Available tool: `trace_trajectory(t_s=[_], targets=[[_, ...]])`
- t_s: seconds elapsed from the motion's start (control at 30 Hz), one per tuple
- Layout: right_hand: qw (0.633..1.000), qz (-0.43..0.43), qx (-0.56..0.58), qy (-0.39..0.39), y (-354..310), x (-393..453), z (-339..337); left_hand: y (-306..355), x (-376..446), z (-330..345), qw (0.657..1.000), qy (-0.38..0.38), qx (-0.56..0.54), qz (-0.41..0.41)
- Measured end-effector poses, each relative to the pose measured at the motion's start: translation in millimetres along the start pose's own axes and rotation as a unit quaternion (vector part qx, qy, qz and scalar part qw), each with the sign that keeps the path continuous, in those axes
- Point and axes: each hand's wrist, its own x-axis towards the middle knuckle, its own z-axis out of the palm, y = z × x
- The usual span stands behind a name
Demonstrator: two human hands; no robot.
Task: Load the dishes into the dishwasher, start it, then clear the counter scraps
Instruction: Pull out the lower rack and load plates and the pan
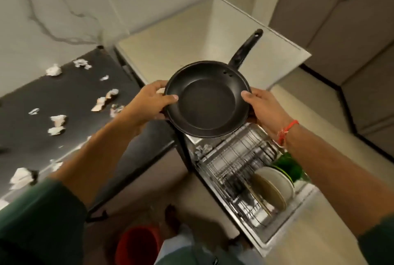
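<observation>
A black frying pan (206,99) hangs in the air above the far end of the pulled-out dishwasher rack (232,164), its handle pointing away to the upper right. My left hand (149,102) grips the pan's left rim, thumb over the edge. My right hand (264,108) grips the right rim the same way. In the wire rack stand cream plates (275,188) and green dishes (287,168) near its right side. Crumpled paper scraps (106,99) lie scattered over the dark counter (64,98) on the left.
A red bucket (138,243) stands on the floor below, beside my foot. A pale counter block (191,36) lies behind the pan. Grey cabinets (351,19) line the right side. A marble wall backs the dark counter.
</observation>
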Motion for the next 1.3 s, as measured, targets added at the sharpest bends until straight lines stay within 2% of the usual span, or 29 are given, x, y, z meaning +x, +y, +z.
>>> trace_trajectory(t_s=[0.23, 0.43, 0.63, 0.77, 0.93, 1.07, 1.2, 1.3], targets=[[0.998, 0.038, -0.008, 0.051, 67.0, -46.4, -153.5, -20.1, -18.6, 163.9, 0.997, -0.077, 0.016, 0.007], [0.988, 0.108, -0.003, 0.115, 127.6, -67.3, -224.4, -51.6, -17.7, 266.0, 0.993, -0.1, 0.032, -0.05], [0.976, 0.181, 0.025, 0.118, 191.8, -64.4, -236.7, -99.0, -6.9, 311.5, 0.983, -0.1, 0.012, -0.153], [0.967, 0.222, 0.033, 0.117, 237.9, -43.5, -223.1, -149.6, 17.0, 317.9, 0.977, -0.068, 0.019, -0.203], [0.963, 0.244, -0.021, 0.118, 285.9, -4.0, -195.0, -197.8, 60.0, 319.0, 0.97, -0.04, 0.037, -0.237], [0.963, 0.221, -0.078, 0.136, 312.9, 40.3, -171.9, -225.9, 101.0, 317.0, 0.98, -0.006, 0.087, -0.178], [0.969, 0.213, 0.022, 0.121, 332.5, 101.2, -131.2, -242.5, 133.9, 323.2, 0.992, -0.012, 0.123, -0.04], [0.957, 0.248, 0.095, 0.118, 348.6, 150.2, -96.4, -261.9, 149.3, 336.4, 0.985, -0.035, 0.171, 0.021]])
